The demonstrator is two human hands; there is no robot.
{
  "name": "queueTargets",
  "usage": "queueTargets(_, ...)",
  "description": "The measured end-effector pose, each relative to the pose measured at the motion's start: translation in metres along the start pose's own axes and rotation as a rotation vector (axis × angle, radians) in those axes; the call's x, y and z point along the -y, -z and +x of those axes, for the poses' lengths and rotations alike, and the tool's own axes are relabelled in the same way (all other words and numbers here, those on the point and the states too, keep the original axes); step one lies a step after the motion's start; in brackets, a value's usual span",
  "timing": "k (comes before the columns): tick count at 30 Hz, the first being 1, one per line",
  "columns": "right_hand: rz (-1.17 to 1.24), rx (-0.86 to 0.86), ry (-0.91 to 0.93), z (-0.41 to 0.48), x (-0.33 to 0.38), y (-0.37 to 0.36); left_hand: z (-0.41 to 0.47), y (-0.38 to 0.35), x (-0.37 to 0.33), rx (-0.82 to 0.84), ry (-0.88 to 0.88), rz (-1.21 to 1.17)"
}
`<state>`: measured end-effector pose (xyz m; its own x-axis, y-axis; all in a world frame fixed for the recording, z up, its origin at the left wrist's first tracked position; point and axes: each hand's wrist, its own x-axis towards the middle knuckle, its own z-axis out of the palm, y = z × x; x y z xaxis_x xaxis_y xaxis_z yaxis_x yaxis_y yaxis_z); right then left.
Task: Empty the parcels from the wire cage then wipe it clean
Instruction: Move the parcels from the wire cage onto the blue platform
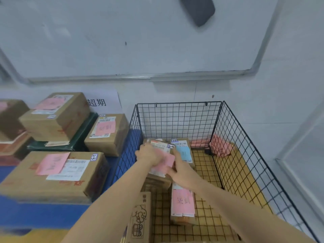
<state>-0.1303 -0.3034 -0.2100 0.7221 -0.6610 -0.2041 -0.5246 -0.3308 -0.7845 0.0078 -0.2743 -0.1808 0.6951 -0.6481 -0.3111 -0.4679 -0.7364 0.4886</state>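
A black wire cage [236, 155] stands against the wall and holds several cardboard parcels. Both my hands reach into it and hold one parcel with a pink note and white label [162, 151]. My left hand [148, 154] grips its left edge. My right hand [180, 170] grips its right side, fingers curled over the top. Behind it lies a parcel with a blue note [184, 151]. In front lies a long parcel with a pink note [183, 204], and a box with a cartoon print [140, 220] leans at the cage's near left.
Left of the cage, several cardboard boxes with pink notes [52, 172] sit stacked on a blue surface [43, 214]. A pink crumpled item [220, 146] lies in the cage's far right corner. A whiteboard [140, 41] hangs above. A white wall borders the right.
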Motion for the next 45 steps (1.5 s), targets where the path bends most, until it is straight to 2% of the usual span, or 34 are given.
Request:
queueTargets(6, 0.035, -0.09, 0.027, -0.013, 0.012, 0.039, -0.022, 0.027, -0.027, 0.044, -0.259, -0.009)
queueTargets(10, 0.034, -0.135, -0.006, -0.018, 0.001, 0.055, -0.023, 0.005, -0.027, 0.13, -0.288, -0.167)
queueTargets(13, 0.025, -0.148, -0.03, -0.02, -0.01, 0.054, -0.021, -0.012, -0.028, 0.165, -0.305, -0.193)
queueTargets(17, 0.049, -0.171, -0.057, -0.01, -0.029, 0.05, -0.011, -0.034, -0.022, 0.184, -0.299, -0.217)
queueTargets(21, 0.078, -0.199, -0.069, 0.002, -0.038, 0.045, -0.004, -0.044, -0.019, 0.134, -0.312, -0.264)
queueTargets(29, 0.058, -0.205, -0.116, 0.008, -0.037, 0.043, -0.008, -0.054, -0.021, 0.179, -0.327, -0.29)
queueTargets(33, 0.04, -0.208, -0.134, 0.005, -0.035, 0.043, -0.008, -0.055, -0.024, 0.146, -0.306, -0.29)
queueTargets(40, 0.004, -0.268, -0.122, -0.007, -0.016, 0.06, -0.015, -0.032, -0.03, 0.138, -0.21, -0.384)
queueTargets(45, -0.184, -0.321, -0.023, -0.026, 0.024, 0.087, -0.035, 0.015, -0.044, 0.06, -0.218, -0.4)
